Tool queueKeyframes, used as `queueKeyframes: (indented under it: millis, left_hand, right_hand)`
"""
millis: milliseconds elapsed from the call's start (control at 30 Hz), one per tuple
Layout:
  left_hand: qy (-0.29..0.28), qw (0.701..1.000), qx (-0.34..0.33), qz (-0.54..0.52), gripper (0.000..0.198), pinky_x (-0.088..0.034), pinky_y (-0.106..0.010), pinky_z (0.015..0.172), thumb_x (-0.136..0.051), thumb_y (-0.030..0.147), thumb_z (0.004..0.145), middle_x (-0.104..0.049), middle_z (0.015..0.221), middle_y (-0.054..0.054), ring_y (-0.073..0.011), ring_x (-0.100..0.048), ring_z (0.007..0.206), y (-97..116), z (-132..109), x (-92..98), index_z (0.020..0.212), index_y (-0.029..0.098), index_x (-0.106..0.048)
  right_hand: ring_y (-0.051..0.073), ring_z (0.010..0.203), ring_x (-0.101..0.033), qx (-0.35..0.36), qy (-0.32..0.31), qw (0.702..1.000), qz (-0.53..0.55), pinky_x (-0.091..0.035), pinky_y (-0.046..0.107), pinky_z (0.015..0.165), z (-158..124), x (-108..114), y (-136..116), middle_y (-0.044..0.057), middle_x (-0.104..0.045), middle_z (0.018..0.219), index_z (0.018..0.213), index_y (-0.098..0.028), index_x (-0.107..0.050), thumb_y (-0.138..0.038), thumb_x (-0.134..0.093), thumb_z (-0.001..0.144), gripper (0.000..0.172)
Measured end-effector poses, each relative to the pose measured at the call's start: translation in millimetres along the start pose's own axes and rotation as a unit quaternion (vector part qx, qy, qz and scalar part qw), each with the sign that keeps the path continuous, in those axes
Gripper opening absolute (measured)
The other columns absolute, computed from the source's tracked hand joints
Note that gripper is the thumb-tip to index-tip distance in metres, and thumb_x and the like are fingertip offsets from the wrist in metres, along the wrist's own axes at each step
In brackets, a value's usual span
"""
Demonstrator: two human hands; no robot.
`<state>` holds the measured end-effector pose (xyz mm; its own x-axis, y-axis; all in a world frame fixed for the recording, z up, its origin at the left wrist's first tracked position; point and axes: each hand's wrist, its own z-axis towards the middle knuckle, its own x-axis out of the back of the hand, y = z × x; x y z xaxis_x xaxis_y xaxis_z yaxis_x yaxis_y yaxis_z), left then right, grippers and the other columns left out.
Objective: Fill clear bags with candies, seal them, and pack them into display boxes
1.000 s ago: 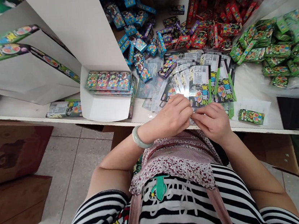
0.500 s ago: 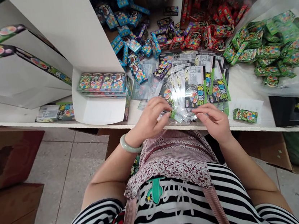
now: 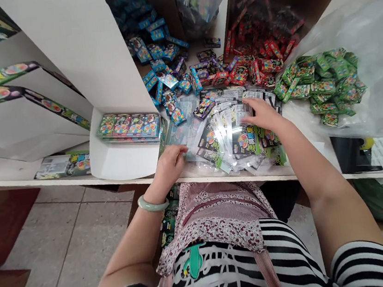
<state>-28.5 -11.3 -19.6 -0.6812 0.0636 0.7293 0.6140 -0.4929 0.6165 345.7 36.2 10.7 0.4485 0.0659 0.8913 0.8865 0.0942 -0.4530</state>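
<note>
My left hand (image 3: 170, 167) rests at the table's front edge, fingers curled with the tips together, just left of a spread of black printed pouches (image 3: 243, 139). Whether anything is pinched in it is too small to tell. Above the pouches, my right hand (image 3: 262, 112) has its thumb and fingers apart over their upper part. To the left stands an open white display box (image 3: 120, 164) with a row of small candy packs (image 3: 130, 127) inside. A purple pack (image 3: 204, 108) and a blue pack (image 3: 174, 111) lie behind the pouches.
Blue packs (image 3: 155, 52) and red packs (image 3: 255, 68) spill from cartons at the back. Green packs (image 3: 324, 85) lie on a clear plastic bag (image 3: 378, 69) at the right. A black tape dispenser (image 3: 349, 154) stands at the right front, and large white boxes (image 3: 8, 128) at the left.
My right hand has moved up and forward over the pouches. My left hand has drawn back to the left, away from them. The camera view has shifted slightly.
</note>
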Motion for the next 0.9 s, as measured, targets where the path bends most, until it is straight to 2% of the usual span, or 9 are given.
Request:
queueKeyframes:
  millis: [100,267,400,467,533,600,667,733,900]
  left_hand:
    - [-0.002,1.000,0.019,0.008,0.020,-0.054,-0.033,0.082,-0.043,0.014,0.086,-0.069,0.088,-0.005,-0.0193,-0.066,0.087,-1,0,0.2,0.087,0.020,-0.062]
    - [0.006,0.999,0.043,0.021,0.016,-0.050,-0.030,0.071,-0.056,0.033,0.091,-0.065,0.078,-0.003,-0.0178,-0.063,0.074,-4,4,-3.8,0.081,0.021,-0.059]
    - [0.011,0.996,0.039,0.080,0.021,-0.052,-0.032,0.074,-0.058,0.027,0.089,-0.061,0.071,-0.003,-0.0189,-0.061,0.073,-9,11,-5.7,0.069,0.021,-0.054]
    - [-0.018,0.997,0.001,0.077,0.008,-0.053,-0.040,0.092,-0.060,0.025,0.087,-0.069,0.098,-0.010,-0.0249,-0.065,0.099,-8,15,-3.1,0.090,0.019,-0.065]
    - [-0.039,0.998,-0.026,0.052,0.038,-0.049,-0.046,0.105,-0.063,0.028,0.088,-0.064,0.124,-0.015,-0.0296,-0.060,0.120,-1,19,-1.4,0.124,0.018,-0.062]
    - [-0.039,0.999,-0.033,0.018,0.052,-0.050,-0.047,0.106,-0.061,0.033,0.092,-0.062,0.129,-0.016,-0.0294,-0.060,0.121,15,23,-5.9,0.141,0.018,-0.051]
    - [-0.053,0.997,-0.054,-0.009,0.050,-0.050,-0.047,0.105,-0.059,0.037,0.095,-0.065,0.126,-0.015,-0.0282,-0.062,0.118,37,29,-20.3,0.141,0.019,-0.051]
    - [-0.111,0.990,-0.090,-0.008,0.051,-0.045,-0.050,0.111,-0.061,0.043,0.095,-0.063,0.133,-0.017,-0.0309,-0.058,0.127,61,35,-43.1,0.139,0.018,-0.053]
    - [-0.207,0.976,-0.030,0.059,0.090,-0.016,-0.064,0.125,-0.077,0.050,0.080,-0.024,0.166,-0.026,-0.0448,-0.017,0.156,93,45,-95.8,0.153,0.015,-0.037]
  right_hand:
    - [0.041,0.146,-0.038,-0.014,-0.110,0.990,-0.090,-0.033,0.053,0.119,19,8,-7,0.020,-0.042,0.159,0.152,-0.013,-0.044,-0.042,-0.086,0.070,0.096]
    - [0.041,0.137,-0.045,-0.036,-0.144,0.973,-0.175,-0.037,0.050,0.115,22,10,-22,0.022,-0.051,0.147,0.144,-0.010,-0.053,-0.048,-0.085,0.072,0.087]
    - [0.040,0.138,-0.044,-0.040,-0.151,0.972,-0.175,-0.038,0.049,0.114,20,9,-24,0.021,-0.050,0.148,0.144,-0.014,-0.053,-0.049,-0.085,0.071,0.086]
    - [0.040,0.140,-0.042,-0.034,-0.157,0.972,-0.171,-0.037,0.049,0.115,21,8,-22,0.020,-0.046,0.152,0.145,-0.015,-0.051,-0.049,-0.084,0.072,0.087]
    - [0.040,0.141,-0.042,-0.029,-0.160,0.971,-0.175,-0.037,0.048,0.116,23,7,-19,0.020,-0.043,0.154,0.146,-0.015,-0.051,-0.049,-0.084,0.072,0.087]
    - [0.041,0.139,-0.043,-0.025,-0.161,0.971,-0.178,-0.039,0.049,0.115,26,6,-16,0.021,-0.045,0.153,0.143,-0.013,-0.054,-0.048,-0.085,0.070,0.086]
    - [0.042,0.137,-0.046,-0.020,-0.155,0.972,-0.176,-0.041,0.051,0.113,29,4,-16,0.023,-0.049,0.149,0.138,-0.012,-0.058,-0.047,-0.087,0.067,0.084]
    - [0.043,0.135,-0.048,-0.019,-0.142,0.974,-0.176,-0.042,0.052,0.112,30,2,-18,0.025,-0.052,0.145,0.136,-0.010,-0.059,-0.048,-0.088,0.066,0.085]
    - [0.043,0.135,-0.047,-0.032,-0.130,0.971,-0.198,-0.042,0.050,0.111,25,1,-26,0.026,-0.052,0.143,0.137,-0.005,-0.056,-0.054,-0.085,0.069,0.088]
